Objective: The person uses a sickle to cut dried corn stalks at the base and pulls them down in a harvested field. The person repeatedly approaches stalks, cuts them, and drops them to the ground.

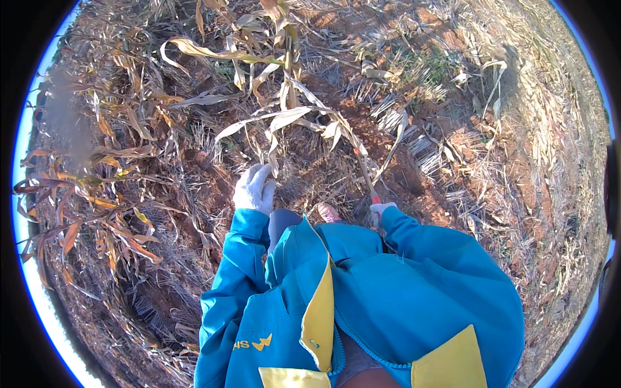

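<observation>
My left hand point(254, 190), in a white glove, is raised just left of my knee, its fingers apart and near the tip of a dry corn leaf point(272, 145). Whether it touches that leaf I cannot tell. My right hand point(381, 211), also in a white glove, is closed around the red handle of a long tool point(375, 198). The tool's thin shaft points up and away from me, with a red spot near its far end; dry leaves overlap that end and its head is unclear. A dry corn plant point(289, 63) stands in front of me.
More dried corn plants point(104, 165) stand at the left. Cut straw and husks point(388, 116) cover the reddish soil point(407, 169), with small green weeds point(434, 65) at the upper right. My shoe point(329, 212) shows between my hands. Pale fallen stalks point(548, 116) lie at the right.
</observation>
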`<state>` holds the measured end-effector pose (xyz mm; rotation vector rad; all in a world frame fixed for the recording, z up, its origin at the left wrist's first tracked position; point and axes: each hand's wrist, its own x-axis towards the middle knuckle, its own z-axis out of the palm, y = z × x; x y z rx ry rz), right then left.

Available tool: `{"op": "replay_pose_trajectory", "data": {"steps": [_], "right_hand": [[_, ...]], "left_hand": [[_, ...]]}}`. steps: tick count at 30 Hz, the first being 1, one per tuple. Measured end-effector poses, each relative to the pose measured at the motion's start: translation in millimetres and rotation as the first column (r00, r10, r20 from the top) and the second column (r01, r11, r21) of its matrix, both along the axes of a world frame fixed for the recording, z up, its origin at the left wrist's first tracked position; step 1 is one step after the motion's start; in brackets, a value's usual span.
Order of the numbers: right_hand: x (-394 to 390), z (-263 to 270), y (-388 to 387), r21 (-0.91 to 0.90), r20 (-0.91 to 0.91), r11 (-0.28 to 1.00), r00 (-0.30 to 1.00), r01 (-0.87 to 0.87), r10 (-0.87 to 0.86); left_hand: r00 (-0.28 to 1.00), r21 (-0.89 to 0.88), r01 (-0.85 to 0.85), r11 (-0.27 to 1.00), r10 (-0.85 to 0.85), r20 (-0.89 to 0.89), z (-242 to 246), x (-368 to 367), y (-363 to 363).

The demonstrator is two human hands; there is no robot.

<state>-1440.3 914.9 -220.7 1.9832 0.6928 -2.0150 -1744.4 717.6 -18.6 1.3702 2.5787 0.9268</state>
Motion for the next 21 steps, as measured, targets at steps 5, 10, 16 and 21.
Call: {"op": "replay_pose_trajectory", "data": {"steps": [5, 10, 16, 21], "right_hand": [[24.6, 9.9, -15.0, -0.015, -0.003, 0.991, 0.991, 0.131, -0.131], [25.4, 18.5, -29.4, -0.13, 0.065, 0.963, 0.971, 0.237, -0.23], [-10.3, 44.7, -42.1, 0.013, 0.019, 0.939, 0.938, 0.345, -0.345], [-59.1, 47.5, -39.9, 0.219, 0.066, 0.937, 0.954, 0.272, -0.292]], "left_hand": [[0.951, 0.121, 0.258, 0.959, -0.229, -0.209, 16.5, -34.6, 91.0], [0.885, -0.116, 0.338, 0.934, -0.357, -0.298, -28.9, -76.9, 138.0], [0.981, -0.605, 0.191, 0.773, -0.17, 0.093, -105.0, -135.7, 117.8], [0.93, -0.687, 0.366, 0.627, -0.275, 0.245, -154.1, -139.9, 12.6]]}}
